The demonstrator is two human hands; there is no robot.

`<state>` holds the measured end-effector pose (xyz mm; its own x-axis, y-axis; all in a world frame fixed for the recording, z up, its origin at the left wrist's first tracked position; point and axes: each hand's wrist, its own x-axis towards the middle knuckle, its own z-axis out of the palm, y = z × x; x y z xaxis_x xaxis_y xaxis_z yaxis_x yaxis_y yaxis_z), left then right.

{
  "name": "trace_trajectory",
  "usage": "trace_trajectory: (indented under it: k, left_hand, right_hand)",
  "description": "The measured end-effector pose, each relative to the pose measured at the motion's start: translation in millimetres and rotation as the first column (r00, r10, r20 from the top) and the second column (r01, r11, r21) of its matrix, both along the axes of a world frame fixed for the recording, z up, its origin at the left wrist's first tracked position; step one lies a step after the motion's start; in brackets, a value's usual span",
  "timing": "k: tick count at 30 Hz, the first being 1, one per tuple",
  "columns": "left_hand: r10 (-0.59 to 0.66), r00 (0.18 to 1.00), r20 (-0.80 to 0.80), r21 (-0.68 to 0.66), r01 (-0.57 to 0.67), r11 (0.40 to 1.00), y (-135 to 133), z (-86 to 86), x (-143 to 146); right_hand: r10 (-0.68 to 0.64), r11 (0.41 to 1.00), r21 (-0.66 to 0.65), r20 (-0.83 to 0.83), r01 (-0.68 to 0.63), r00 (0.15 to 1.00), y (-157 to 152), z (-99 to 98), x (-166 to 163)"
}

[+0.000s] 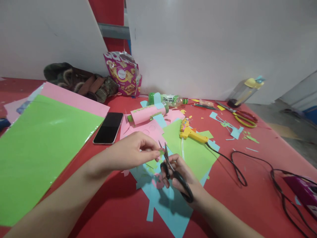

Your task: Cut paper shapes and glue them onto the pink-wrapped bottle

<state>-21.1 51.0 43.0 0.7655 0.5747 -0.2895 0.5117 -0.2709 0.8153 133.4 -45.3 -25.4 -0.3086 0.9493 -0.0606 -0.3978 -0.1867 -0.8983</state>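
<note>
Light from above casts soft shadows on the blue paper (162, 198), fine details slightly blurred.

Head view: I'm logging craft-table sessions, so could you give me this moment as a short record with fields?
Left grip: pinches a small green paper piece
Right grip: holds black-handled scissors
Scissors state: blades parted, close to the paper piece; contact unclear
Below hands: blue paper
Right of hands: yellow glue gun, black cord attached
Left side: phone, screen dark
Behind: pink-wrapped cylinder and green bottle, both lying
Surface: red table
</note>
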Motion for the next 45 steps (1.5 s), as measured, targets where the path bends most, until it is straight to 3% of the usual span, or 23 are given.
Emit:
trace_trajectory:
  k: [10,17,30,45]
  left_hand:
    - [-0.012,0.997,0.078,-0.083,0.018,0.996,1.3,3.3,-0.8]
    - [0.003,0.997,0.076,-0.093,0.004,0.996,-0.2,4.6,-1.0]
    - [0.02,0.998,0.062,-0.114,-0.013,0.993,-3.3,4.8,2.0]
    - [0.066,0.998,-0.01,-0.069,-0.067,0.995,-3.5,-2.2,4.5]
  right_hand:
    - [0.058,0.997,0.052,-0.06,-0.055,0.996,4.2,-8.2,5.8]
    - [0.087,0.99,0.114,-0.008,-0.085,0.996,5.1,-7.3,8.1]
    - [0.103,0.99,0.096,0.03,-0.106,0.994,4.4,1.9,8.7]
    - [0.097,0.995,0.001,-0.038,-0.098,0.995,2.7,0.6,6.0]
